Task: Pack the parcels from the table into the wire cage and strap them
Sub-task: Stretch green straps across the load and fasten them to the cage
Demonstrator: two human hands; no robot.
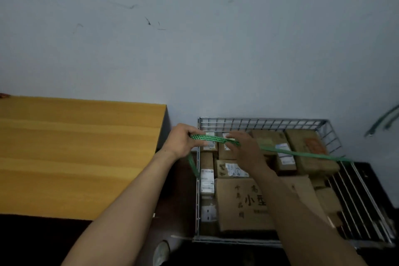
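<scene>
Fingers (192,130) of my left hand (182,142) clamp the patterned end of the green strap (302,153) at the wire cage (259,120) corner, to hold it taut | right hand (246,151) pinches the strap beside it, likely to tie off | head view: parcels (244,203) sit packed inside the cage, beside the worktop (75,153)

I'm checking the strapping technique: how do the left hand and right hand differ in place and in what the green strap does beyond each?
The left hand sits at the left rim of the wire cage; the right hand is over the parcels inside. Beyond the left hand the green strap drops down outside the cage; beyond the right hand it runs across to the right rim. Both hold the same strap.
</scene>
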